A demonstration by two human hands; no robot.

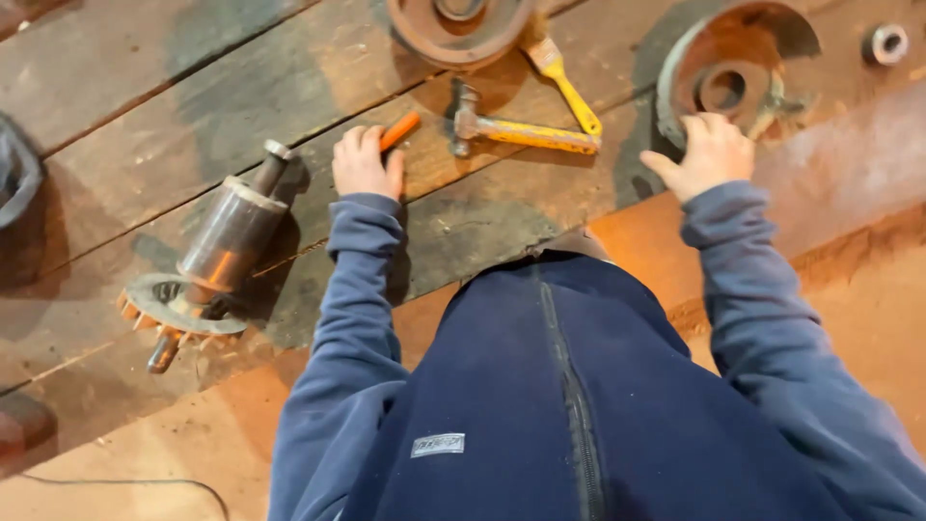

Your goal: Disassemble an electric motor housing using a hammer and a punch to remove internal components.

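My left hand (pixel 365 164) is closed around an orange-handled tool (pixel 399 129) and rests on the dark wooden workbench (pixel 193 106). My right hand (pixel 709 154) lies with fingers spread on the near edge of a rusty round housing (pixel 733 77) at the upper right. Between the two hands lies a hammer with a yellow handle (pixel 521 132), and a yellow-handled brush (pixel 564 82) angles above it. Both arms wear dark blue sleeves.
A motor rotor with a metal cylinder, shaft and finned ring (pixel 207 260) lies at the left. A rusty pulley-like disc (pixel 458 29) sits at the top centre. A metal nut (pixel 885 43) is at the top right. A dark object (pixel 14 174) shows at the left edge.
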